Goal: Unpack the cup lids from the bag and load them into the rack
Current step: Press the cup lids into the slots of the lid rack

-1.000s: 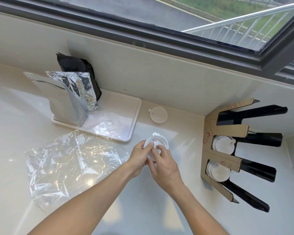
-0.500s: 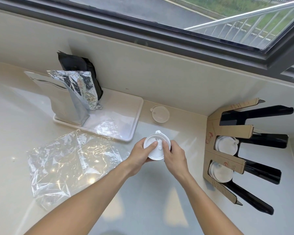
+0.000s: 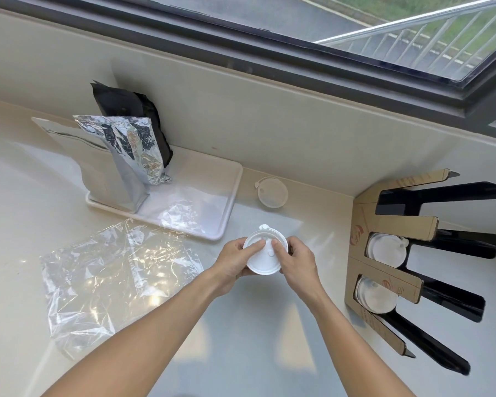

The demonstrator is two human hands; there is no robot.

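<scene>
A: What did the hands have?
B: The left hand (image 3: pixel 232 262) and right hand (image 3: pixel 297 262) gripped a round white plastic lid stack (image 3: pixel 265 255) above the glossy surface (image 3: pixel 241 339), fingers curled round its rim.
A: And farther off?
B: Crinkled clear bag (image 3: pixel 109 279) left; the cardboard-and-black rack (image 3: pixel 395 253) right held translucent lids; one lid (image 3: pixel 272 192) lay beyond, beside the tray (image 3: pixel 226 222).

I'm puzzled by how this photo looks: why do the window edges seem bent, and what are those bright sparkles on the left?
Head view: the wide-angle lens bows the window frame; daylight glints off the crumpled clear plastic bag; the hands and lid look sharp.
</scene>
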